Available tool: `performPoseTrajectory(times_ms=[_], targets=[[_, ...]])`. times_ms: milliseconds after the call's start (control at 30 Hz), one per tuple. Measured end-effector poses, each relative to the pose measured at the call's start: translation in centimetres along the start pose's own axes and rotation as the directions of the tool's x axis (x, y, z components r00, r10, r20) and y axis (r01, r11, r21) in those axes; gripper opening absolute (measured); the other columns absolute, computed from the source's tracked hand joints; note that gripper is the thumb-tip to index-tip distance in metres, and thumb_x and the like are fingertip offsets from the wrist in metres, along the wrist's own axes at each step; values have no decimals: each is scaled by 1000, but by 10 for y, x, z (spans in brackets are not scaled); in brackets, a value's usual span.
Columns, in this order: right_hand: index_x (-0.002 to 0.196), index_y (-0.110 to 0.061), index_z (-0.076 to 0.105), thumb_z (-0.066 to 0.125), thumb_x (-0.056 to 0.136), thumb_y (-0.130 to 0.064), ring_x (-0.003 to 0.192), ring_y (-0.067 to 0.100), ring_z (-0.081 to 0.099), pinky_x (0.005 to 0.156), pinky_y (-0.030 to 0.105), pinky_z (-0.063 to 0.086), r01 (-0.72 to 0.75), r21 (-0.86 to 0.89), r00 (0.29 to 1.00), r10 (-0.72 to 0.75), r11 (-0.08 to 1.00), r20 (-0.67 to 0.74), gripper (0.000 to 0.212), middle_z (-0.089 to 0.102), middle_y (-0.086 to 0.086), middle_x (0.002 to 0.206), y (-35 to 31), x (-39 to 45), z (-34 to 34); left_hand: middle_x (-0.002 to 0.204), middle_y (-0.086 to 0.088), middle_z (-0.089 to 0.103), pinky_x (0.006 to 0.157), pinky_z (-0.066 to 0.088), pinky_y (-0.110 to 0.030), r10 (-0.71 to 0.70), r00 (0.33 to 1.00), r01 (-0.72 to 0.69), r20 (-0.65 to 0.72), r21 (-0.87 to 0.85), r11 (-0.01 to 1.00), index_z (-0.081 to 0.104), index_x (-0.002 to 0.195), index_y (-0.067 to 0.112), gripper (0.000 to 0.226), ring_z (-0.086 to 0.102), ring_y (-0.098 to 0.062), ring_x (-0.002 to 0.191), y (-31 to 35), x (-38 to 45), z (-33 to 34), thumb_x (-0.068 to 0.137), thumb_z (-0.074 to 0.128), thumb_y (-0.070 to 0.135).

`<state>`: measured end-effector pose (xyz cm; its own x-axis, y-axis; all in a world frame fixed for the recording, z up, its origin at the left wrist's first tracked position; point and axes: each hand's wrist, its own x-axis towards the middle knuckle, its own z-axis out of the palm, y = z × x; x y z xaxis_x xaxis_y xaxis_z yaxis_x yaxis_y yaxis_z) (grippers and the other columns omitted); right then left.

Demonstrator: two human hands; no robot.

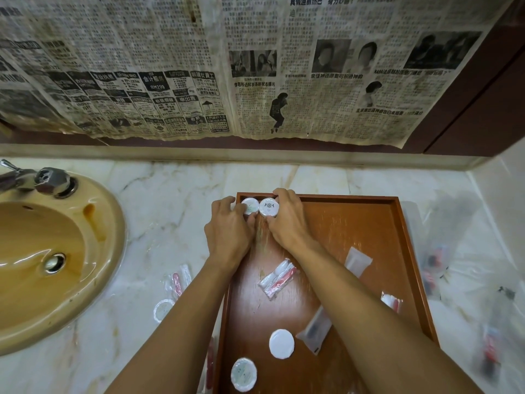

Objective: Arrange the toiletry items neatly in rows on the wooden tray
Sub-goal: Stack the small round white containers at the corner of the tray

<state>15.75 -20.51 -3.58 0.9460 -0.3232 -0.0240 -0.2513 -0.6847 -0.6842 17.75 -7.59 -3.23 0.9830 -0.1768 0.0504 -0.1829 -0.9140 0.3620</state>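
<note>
A wooden tray [369, 223] lies on the marble counter. In its far left corner two round white soaps sit side by side. My left hand [227, 231] pinches the left soap [250, 206]. My right hand [287, 220] grips the right soap [269, 207], which has a dark emblem. Loose on the tray lie a wrapped toothbrush kit [278, 278], a frosted tube [357, 261], a dark-filled sachet [315, 331], a red-and-white packet [392, 301] and two more round soaps [281, 344] [243, 374].
A tan sink [42, 265] with a chrome tap [42, 180] is at the left. Packets [179, 278] and a round wrapped item [163, 308] lie on the counter between sink and tray. Several plastic-wrapped items [434, 265] lie right of the tray. Newspaper covers the wall behind.
</note>
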Motion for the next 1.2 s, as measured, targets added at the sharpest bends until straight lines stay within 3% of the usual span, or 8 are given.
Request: performPoseTrajectory(times_ms=[200, 467, 533, 633, 767, 900, 1033, 1200], targets=[[123, -2, 51, 67, 80, -4, 110, 31, 48, 92, 35, 41, 18, -21, 998, -16, 1000, 57, 46, 46, 16, 120, 0, 0, -3, 133, -2, 53, 78, 46, -40, -13, 999, 13, 33, 11, 1000, 66, 116, 15, 34, 35, -21, 131, 1, 2, -1, 90, 59, 36], [135, -8, 44, 67, 87, -13, 119, 24, 45, 100, 27, 37, -6, 17, 999, 5, 1000, 48, 54, 40, 10, 131, 9, -20, -28, 129, -6, 55, 73, 49, -45, 63, 997, -64, -52, -10, 998, 66, 117, 17, 32, 40, -26, 127, -4, -20, -7, 89, 59, 30], [137, -10, 43, 64, 89, -14, 120, 23, 46, 103, 34, 39, -42, 54, 999, 42, 998, 1, 53, 40, 9, 134, 15, -33, -38, 127, -7, 56, 69, 50, -45, 81, 993, -82, -91, -16, 996, 67, 113, 15, 28, 41, -26, 126, -6, -36, -10, 88, 59, 24], [136, -14, 44, 61, 91, -15, 110, 14, 49, 96, 28, 41, -93, 88, 992, 100, 992, -80, 48, 45, 4, 127, 28, -59, -57, 117, -4, 60, 62, 50, -40, 128, 983, -138, -134, -67, 988, 70, 103, 14, 19, 46, -24, 118, -4, -65, -13, 86, 62, 20], [132, -14, 50, 63, 90, -12, 96, 7, 50, 93, 35, 49, -121, 84, 980, 133, 989, -148, 45, 50, 3, 117, 45, -99, -83, 106, 0, 62, 54, 48, -32, 287, 950, -298, -125, -83, 951, 72, 97, 16, 16, 55, -23, 103, 2, -107, -16, 84, 65, 21], [130, -17, 53, 61, 90, -10, 100, 9, 51, 91, 31, 48, -120, 18, 987, 122, 993, -103, 41, 52, 0, 120, 58, -143, -108, 110, 8, 60, 59, 49, -28, 334, 940, -324, 69, -130, 937, 68, 106, 28, 23, 62, -17, 94, 9, -143, -24, 83, 65, 32], [127, -22, 54, 59, 91, -13, 114, 13, 46, 92, 24, 39, -33, -177, 998, 42, 984, 47, 37, 51, -6, 122, 71, -183, -124, 123, 14, 54, 83, 50, -31, 309, 859, -313, 409, -59, 948, 54, 125, 35, 52, 58, -14, 111, 9, -168, -33, 79, 53, 59], [124, -29, 55, 63, 77, -5, 118, 13, 43, 85, 23, 40, 104, -421, 967, 8, 901, 256, 53, 49, -13, 124, 82, -216, -131, 118, 10, 51, 86, 46, -32, 290, 801, -387, 524, 84, 918, 48, 124, 34, 55, 52, -15, 114, 16, -180, -41, 77, 56, 62]])
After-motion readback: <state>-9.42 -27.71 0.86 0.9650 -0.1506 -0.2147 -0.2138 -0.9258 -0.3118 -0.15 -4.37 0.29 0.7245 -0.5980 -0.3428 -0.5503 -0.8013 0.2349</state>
